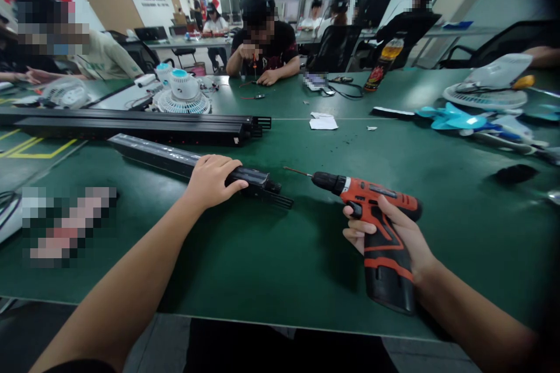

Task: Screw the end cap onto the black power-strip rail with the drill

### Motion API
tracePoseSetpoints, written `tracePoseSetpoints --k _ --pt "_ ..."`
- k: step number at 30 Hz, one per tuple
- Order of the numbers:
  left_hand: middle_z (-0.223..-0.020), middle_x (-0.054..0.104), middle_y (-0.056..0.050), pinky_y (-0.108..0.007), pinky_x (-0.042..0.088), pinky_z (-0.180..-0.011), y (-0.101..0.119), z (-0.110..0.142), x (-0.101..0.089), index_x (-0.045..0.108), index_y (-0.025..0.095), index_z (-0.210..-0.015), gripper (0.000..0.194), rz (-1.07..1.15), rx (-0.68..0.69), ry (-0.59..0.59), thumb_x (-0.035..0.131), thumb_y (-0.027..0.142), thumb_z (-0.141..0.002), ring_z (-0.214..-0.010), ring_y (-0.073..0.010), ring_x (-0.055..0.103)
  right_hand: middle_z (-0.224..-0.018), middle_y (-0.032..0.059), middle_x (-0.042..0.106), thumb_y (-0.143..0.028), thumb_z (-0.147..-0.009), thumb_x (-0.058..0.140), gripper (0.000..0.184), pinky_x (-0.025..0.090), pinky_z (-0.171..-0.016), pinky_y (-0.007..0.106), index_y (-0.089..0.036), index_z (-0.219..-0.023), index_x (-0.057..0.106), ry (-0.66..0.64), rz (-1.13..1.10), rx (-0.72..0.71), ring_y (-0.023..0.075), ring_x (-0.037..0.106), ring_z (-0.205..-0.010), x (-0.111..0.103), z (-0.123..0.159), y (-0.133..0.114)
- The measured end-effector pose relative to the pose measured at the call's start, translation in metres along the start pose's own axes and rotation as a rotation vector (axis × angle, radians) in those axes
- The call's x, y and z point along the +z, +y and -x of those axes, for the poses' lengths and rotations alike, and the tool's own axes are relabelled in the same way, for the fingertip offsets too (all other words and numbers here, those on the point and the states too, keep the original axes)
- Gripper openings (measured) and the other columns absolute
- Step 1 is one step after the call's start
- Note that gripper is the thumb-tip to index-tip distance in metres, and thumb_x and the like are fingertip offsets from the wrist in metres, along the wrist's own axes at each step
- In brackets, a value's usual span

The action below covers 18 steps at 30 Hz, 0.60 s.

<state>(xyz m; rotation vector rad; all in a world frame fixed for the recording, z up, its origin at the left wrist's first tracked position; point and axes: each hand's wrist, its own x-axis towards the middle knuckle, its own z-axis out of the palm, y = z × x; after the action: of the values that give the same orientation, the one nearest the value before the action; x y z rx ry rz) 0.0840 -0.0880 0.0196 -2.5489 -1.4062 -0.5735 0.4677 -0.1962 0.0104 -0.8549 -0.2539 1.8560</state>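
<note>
My right hand [405, 233] is wrapped round the grip of an orange and black cordless drill [385, 192], one finger at the trigger. The drill's long thin bit [297, 172] points left, apart from the end of a long black bar [153, 151]. Over that bar, close to its right end, lies my left hand [214, 180], fingers curled over the far side and thumb along the near side. Short prongs [280, 200] stick out of the bar's end. Behind it rest more long black bars [175, 126] with similar ends.
White paper scraps [324, 121] lie mid-table. Fan parts [184, 93] stand back left; blue fan blades [452, 118] and a white fan grille [485, 93] lie at the right. Near a bottle [384, 64], a co-worker [265, 35] sits across the green table [271, 280].
</note>
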Motion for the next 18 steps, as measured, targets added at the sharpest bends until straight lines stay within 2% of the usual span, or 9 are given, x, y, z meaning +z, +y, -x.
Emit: tracePoseSetpoints --k 3,7,12,18 --pt "-0.118 0.075 -0.012 -0.053 0.04 -0.105 0.0018 0.0004 0.0028 0.07 0.024 -0.121 0.052 -0.014 -0.021 0.017 0.048 0.066 -0.099 -0.112 -0.0339 0.065 -0.077 0.0017 0.065 -0.04 -0.087 0.075 0.03 0.057 -0.057 0.024 -0.02 -0.108 0.068 0.001 0.005 0.005 0.0102 0.046 -0.053 0.0017 0.0004 0.001" --pt "-0.12 0.074 -0.01 -0.053 0.039 -0.107 0.0007 0.0018 0.0056 0.068 0.026 -0.122 0.049 -0.012 -0.035 0.026 0.049 0.066 -0.1 -0.113 -0.0329 0.064 -0.081 0.0033 0.068 -0.043 -0.09 0.074 0.032 0.058 -0.058 0.025 -0.021 -0.113 0.07 0.014 0.033 0.003 0.012 0.05 -0.056 0.0011 0.0007 0.0009" --pt "-0.121 0.073 -0.011 -0.053 0.038 -0.108 0.0006 0.0022 0.0052 0.067 0.026 -0.123 0.049 -0.003 -0.044 0.013 0.05 0.065 -0.099 -0.114 -0.0331 0.063 -0.071 0.0037 0.064 -0.051 -0.088 0.076 0.042 0.058 -0.059 0.025 -0.021 -0.117 0.072 0.04 0.026 0.099 0.0166 0.057 -0.063 -0.0055 0.0017 -0.0007" --pt "-0.12 0.074 -0.011 -0.054 0.037 -0.108 0.0014 0.0025 0.0041 0.067 0.025 -0.123 0.051 0.001 -0.038 0.012 0.049 0.066 -0.099 -0.114 -0.0335 0.063 -0.07 0.0035 0.064 -0.053 -0.086 0.078 0.054 0.058 -0.06 0.023 -0.017 -0.125 0.07 0.041 0.011 0.125 0.0161 0.06 -0.064 -0.0036 0.0048 0.0016"
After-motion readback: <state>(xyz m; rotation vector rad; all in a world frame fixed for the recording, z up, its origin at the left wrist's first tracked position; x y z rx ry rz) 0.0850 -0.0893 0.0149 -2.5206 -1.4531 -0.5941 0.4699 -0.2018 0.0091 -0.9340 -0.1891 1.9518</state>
